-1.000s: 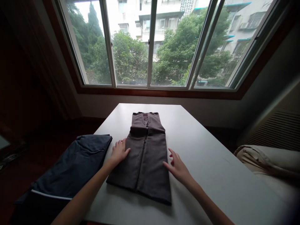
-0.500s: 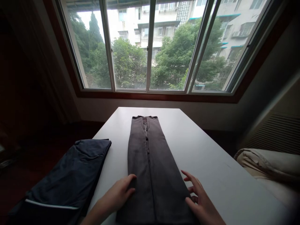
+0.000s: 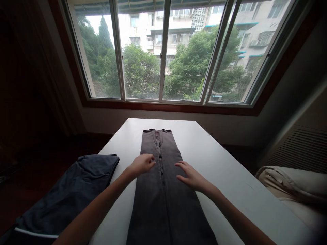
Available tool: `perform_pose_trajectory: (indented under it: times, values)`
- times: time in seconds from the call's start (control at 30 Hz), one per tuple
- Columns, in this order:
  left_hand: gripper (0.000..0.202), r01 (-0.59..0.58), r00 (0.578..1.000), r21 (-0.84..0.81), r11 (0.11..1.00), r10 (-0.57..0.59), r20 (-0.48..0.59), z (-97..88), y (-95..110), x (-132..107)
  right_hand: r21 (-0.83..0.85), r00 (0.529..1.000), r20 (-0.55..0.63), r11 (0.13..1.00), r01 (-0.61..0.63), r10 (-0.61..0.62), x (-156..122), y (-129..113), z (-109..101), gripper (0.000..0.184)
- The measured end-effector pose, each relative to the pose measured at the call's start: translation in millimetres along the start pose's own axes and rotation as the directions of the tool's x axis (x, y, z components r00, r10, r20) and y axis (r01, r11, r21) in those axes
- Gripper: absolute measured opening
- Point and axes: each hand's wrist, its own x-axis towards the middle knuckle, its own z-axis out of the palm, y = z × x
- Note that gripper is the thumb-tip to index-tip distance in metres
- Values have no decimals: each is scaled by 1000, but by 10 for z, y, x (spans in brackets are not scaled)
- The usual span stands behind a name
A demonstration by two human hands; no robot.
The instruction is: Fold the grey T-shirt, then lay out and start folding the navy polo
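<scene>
A pair of dark grey-brown trousers [image 3: 153, 204] lies lengthwise along a white table [image 3: 224, 177], its waist at the far end and the front opening facing up. My left hand [image 3: 143, 164] is over the left side of the trousers near the opening, fingers loosely bent, thumb apart, nothing held. Across from it, my right hand [image 3: 190, 175] is at the right edge of the trousers with its fingers spread and nothing in them. Whether either hand presses on the cloth I cannot tell.
A folded navy garment [image 3: 74, 187] with a white stripe lies at the table's left edge, partly behind my left forearm. Rolled pale bedding or cloth [image 3: 291, 183] sits at the right. Beyond the table are a low wall and a wide window [image 3: 163, 61].
Both hands have moved forward from the lower edges of the trousers to their upper part, over the cloth and closer together. The trousers lie in much the same place.
</scene>
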Motion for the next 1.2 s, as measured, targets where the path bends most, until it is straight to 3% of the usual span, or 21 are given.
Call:
perform_pose_trajectory:
  times: [0.1,0.2,0.4,0.57,0.73,0.87,1.07,1.2]
  values:
    - [30,120,993,97,988,-122,9,109,-88,725,-270,1000,-1,963,-28,29,722,6,191,48]
    - [34,204,979,138,969,-203,-19,247,-148,1261,-374,995,-58,922,-96,80,1148,70,420,46]
    - [45,280,960,190,941,-274,-57,596,-223,1808,-424,985,-155,896,-133,73,1269,391,853,42]
    - [50,290,957,202,936,-279,-84,737,-279,2083,-429,980,-191,893,-133,54,1273,548,964,45]
    - [47,259,966,189,947,-258,-34,604,-434,2270,-410,981,-189,903,-127,52,1269,506,934,45]
    - [30,298,954,181,937,-299,-22,339,-749,2280,-397,977,-205,908,-132,52,1256,500,936,44]
    - [21,460,884,246,853,-465,-41,-174,-1443,2059,-374,976,-213,918,-128,49,1255,509,944,44]
    - [28,489,863,296,820,-505,-27,-310,-1814,1779,-366,975,-216,922,-124,46,1257,510,943,44]
